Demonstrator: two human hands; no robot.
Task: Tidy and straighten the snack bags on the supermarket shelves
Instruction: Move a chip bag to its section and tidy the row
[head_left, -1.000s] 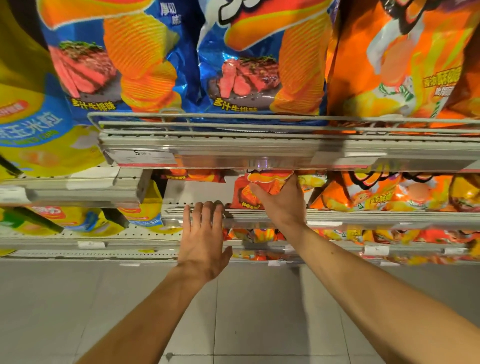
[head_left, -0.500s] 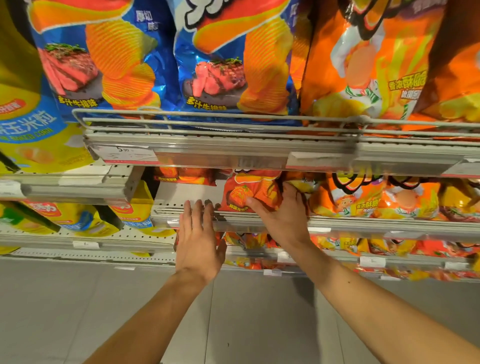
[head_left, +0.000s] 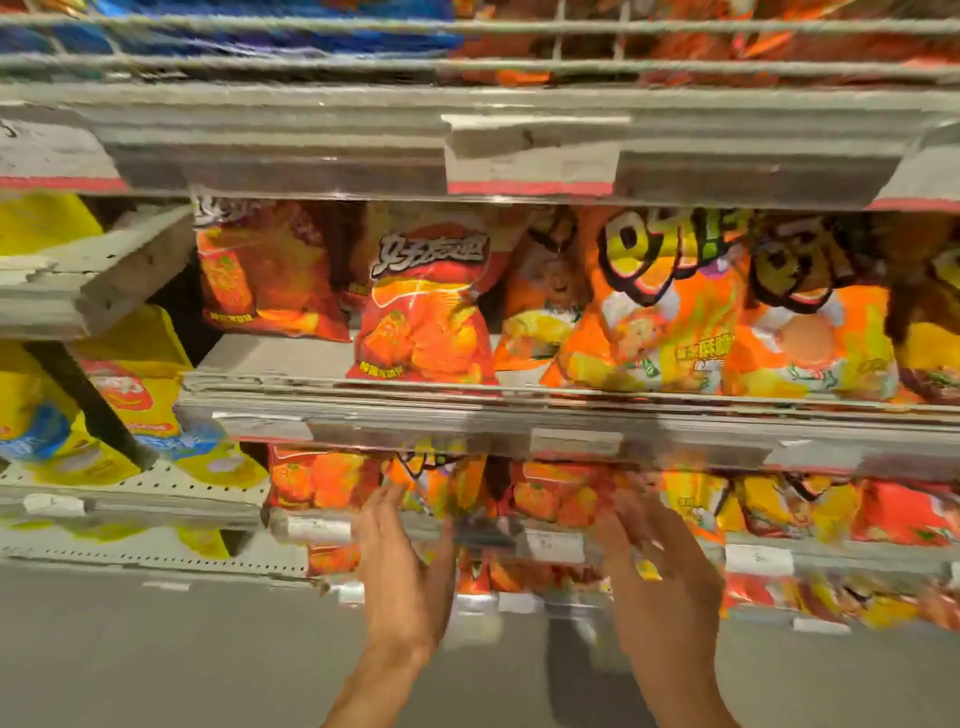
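- Frame is motion-blurred throughout; fine detail is unreliable.
- Your left hand (head_left: 402, 566) sits in the lower centre of the frame, fingers straight and together, reaching up to the front edge of the lower grey metal shelf (head_left: 311, 527). The fingertips lie against a blurred orange-and-yellow snack bag (head_left: 441, 480) on that shelf. No curl around anything visible.
- Your right hand (head_left: 660, 582) is lower right of centre, fingers spread and extended, heavily smeared. It is near the red-orange snack bags (head_left: 561, 499) on the same lower shelf; you cannot tell from this frame whether it touches them, and nothing appears held.
- Middle of the frame: the middle grey metal shelf (head_left: 467, 415) carries a red crinkled chip bag with white lettering (head_left: 426, 317), upright, front and centre. A second darker red chip bag (head_left: 265, 275) stands just to its left, set further back.
- Right of centre on that shelf: large orange bags with yellow cartoon lettering (head_left: 670, 317), leaning against each other.
- Left edge of the frame: yellow bags with blue panels (head_left: 47, 421) on a separate perforated shelf.
- Top of the frame: the wire-fronted upper shelf (head_left: 467, 67), with blue and orange bags behind the wire.
- White price labels (head_left: 550, 545) sit along the shelf fronts; the print is unreadable.
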